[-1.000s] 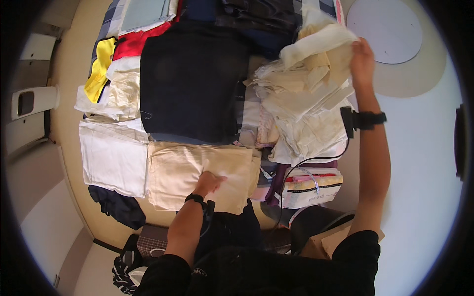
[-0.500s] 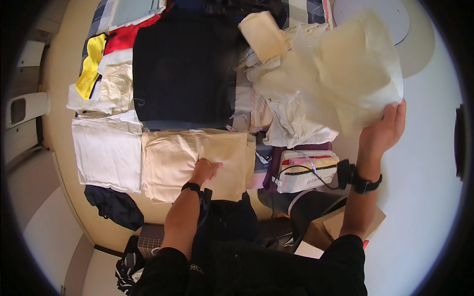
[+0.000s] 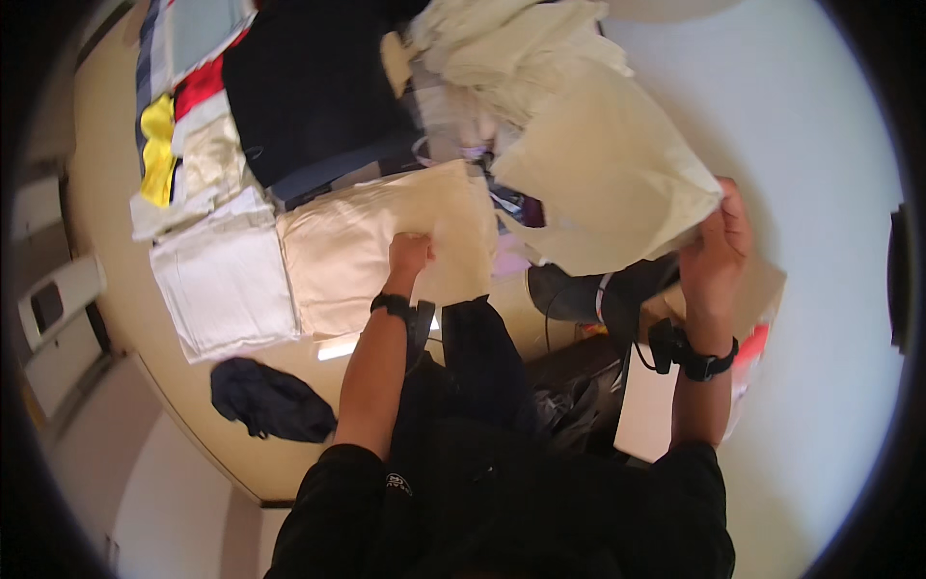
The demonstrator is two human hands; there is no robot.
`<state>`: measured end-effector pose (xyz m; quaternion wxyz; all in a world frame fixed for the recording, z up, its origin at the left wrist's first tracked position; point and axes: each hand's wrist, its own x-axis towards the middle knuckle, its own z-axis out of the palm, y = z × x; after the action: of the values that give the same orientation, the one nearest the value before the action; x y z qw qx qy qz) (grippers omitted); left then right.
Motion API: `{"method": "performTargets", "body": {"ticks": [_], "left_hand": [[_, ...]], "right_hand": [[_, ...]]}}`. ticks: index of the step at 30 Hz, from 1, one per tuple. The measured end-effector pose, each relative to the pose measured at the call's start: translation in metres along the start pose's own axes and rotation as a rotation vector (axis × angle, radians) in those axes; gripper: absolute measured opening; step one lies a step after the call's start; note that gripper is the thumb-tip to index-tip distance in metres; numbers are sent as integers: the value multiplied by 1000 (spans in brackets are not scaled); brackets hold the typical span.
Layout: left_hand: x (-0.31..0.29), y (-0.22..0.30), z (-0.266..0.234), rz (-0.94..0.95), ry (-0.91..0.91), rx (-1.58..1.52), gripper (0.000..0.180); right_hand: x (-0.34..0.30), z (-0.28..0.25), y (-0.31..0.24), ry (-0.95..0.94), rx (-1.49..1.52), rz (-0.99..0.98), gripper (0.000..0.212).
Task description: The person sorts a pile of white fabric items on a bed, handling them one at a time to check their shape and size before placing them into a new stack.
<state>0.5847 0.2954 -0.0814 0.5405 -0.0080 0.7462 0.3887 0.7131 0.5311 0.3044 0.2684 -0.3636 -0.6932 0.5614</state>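
Observation:
My right hand [image 3: 719,236] is closed on the corner of a thin cream cloth [image 3: 608,164], which hangs slack and spreads away to the left. My left hand [image 3: 413,256] rests on a stack of folded peach cloth [image 3: 347,246], its fingers curled; whatever they may grip is hidden. To the left of that stack lies a folded white cloth pile [image 3: 227,280]. A rumpled heap of off-white cloth [image 3: 502,48] lies beyond the cloth in my right hand.
A large folded black cloth [image 3: 309,96] lies beyond the peach stack. Yellow cloth [image 3: 157,150] and red cloth [image 3: 200,87] are at the far left. A dark garment [image 3: 270,399] lies at the near left. An open cardboard box [image 3: 646,410] stands near my right forearm.
My right hand has come lower and nearer, drawing the cream cloth along with it. My left hand stays on the peach stack, its fingers now more curled. The whole view has shifted and turned.

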Motion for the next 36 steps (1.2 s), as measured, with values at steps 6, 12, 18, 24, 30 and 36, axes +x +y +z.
{"method": "performTargets", "body": {"ticks": [6, 12, 18, 24, 30, 36], "left_hand": [[-191, 163, 4, 750, -186, -238, 66], [-312, 224, -19, 973, -487, -249, 70], [-365, 215, -27, 815, 2, -183, 20], [-384, 217, -50, 931, 75, -134, 13], [-405, 230, -70, 1019, -117, -104, 18], [-393, 237, -84, 1292, -240, -45, 41]], "right_hand": [[-67, -46, -43, -232, 41, -30, 16], [-111, -41, -64, -416, 93, -18, 15], [-133, -26, -75, -346, -29, -57, 22], [-154, -15, -117, -578, -57, -232, 46], [-181, 31, -150, -387, -516, -119, 42], [-203, 48, -159, -99, -648, -293, 12]]}}
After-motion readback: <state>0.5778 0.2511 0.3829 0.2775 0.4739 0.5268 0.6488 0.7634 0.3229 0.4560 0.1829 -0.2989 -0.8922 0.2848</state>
